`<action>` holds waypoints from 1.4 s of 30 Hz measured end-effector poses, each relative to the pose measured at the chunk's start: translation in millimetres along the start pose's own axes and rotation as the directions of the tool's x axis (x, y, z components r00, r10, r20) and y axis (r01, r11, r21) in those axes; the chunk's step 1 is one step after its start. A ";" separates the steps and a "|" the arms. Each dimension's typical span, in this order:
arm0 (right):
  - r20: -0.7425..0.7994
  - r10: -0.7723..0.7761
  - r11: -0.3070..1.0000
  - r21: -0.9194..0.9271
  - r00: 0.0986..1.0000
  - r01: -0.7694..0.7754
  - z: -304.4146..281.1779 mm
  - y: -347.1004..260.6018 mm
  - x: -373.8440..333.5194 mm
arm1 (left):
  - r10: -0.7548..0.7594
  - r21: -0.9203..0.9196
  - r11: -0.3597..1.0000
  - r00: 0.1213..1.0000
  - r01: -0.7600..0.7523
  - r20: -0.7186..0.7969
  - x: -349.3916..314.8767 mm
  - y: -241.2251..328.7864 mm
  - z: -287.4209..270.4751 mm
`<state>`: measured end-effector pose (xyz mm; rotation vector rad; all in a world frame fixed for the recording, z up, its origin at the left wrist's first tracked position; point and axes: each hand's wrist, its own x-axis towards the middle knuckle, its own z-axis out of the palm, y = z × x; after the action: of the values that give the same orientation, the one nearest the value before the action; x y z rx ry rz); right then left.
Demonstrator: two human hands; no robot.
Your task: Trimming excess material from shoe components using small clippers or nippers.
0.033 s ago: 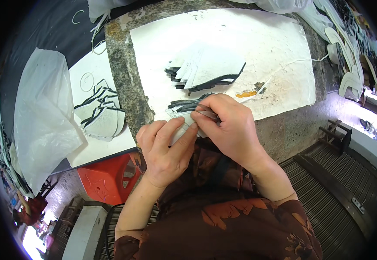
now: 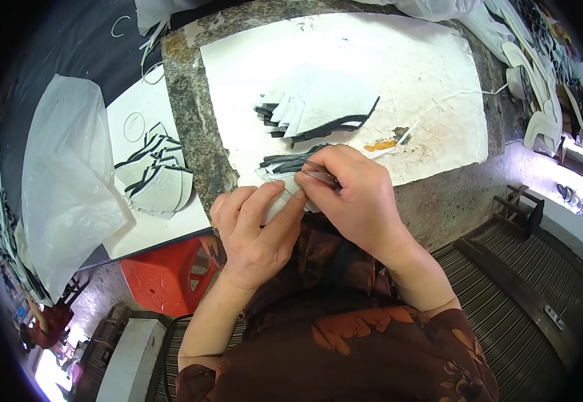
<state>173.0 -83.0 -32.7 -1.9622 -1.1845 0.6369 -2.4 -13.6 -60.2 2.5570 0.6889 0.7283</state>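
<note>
My left hand (image 2: 254,231) is closed on a small white cut piece (image 2: 278,209) at the near edge of the table, its thumb and fingers pressing the piece. Beside it, my right hand (image 2: 358,194) pinches a thin, pointed metal tool (image 2: 321,175), whose exact kind I cannot make out. The two hands meet at the piece, and the fingers hide much of it. Just beyond the fingers lie several dark-edged pieces (image 2: 284,163). Farther back is a fanned stack of white pieces with black edges (image 2: 325,100).
A worn white sheet (image 2: 425,67) covers the stone tabletop (image 2: 194,87). More dark-edged white pieces (image 2: 161,184) lie to the left, by a clear plastic bag (image 2: 70,167). A red stool (image 2: 164,281) stands below. At far right are pale curved cut-outs (image 2: 546,120).
</note>
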 end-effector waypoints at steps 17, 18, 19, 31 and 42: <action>0.015 -0.026 0.998 -0.053 1.000 0.027 -0.1 0.3 0.0 | -0.019 0.076 0.997 0.995 0.012 0.093 -2.6 -1.0 0.5; 0.018 -0.029 0.998 -0.049 0.999 0.030 -0.3 0.8 0.1 | -0.022 0.078 0.997 0.994 0.014 0.111 -3.2 -1.3 1.0; 0.019 -0.029 0.998 -0.047 0.999 0.029 -0.7 1.6 0.4 | -0.023 0.079 0.997 0.993 0.014 0.112 -3.4 -0.9 1.3; 0.019 0.046 0.991 0.121 0.999 -0.048 -9.6 -2.1 1.7 | -0.073 0.080 0.995 0.994 0.066 0.086 -1.2 1.7 2.8; 0.034 0.062 0.997 0.053 0.998 -0.064 -9.9 -0.6 -2.9 | -0.135 0.128 0.984 0.989 0.127 0.055 0.7 11.6 7.4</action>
<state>178.6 -88.8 -26.1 -1.9568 -1.1175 0.7283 6.3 -24.2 -60.1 2.6033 0.8976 0.5744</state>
